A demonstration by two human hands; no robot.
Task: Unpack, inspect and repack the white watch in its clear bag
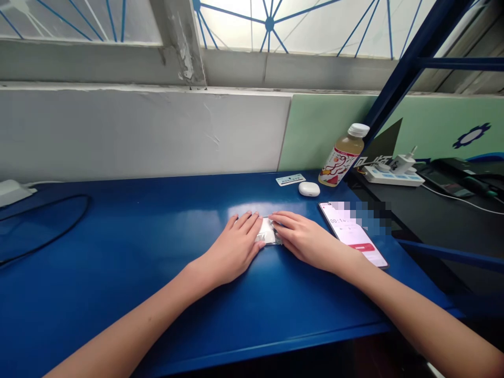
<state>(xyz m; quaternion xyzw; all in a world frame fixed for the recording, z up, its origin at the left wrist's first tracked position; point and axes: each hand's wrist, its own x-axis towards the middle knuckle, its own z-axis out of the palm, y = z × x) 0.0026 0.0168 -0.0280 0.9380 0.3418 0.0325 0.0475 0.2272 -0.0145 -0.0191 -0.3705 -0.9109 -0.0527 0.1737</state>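
A small clear plastic packet [268,232] with something white inside lies flat on the blue desk [165,231]. My left hand [238,248] rests palm down across its left side, fingers stretched out and pointing away from me. From the right, my right hand [301,236] reaches in with its fingers extended over the packet's right edge. Only the middle strip of the packet shows between the two hands. What the white content is, I cannot make out. Neither hand is wrapped around anything.
A phone [356,236] with a lit screen lies beside my right forearm. Behind it are a white earbud case [309,189], a small card [290,180] and a drink bottle [343,156]. A power strip [394,176] sits far right. A black cable [74,226] curves at left.
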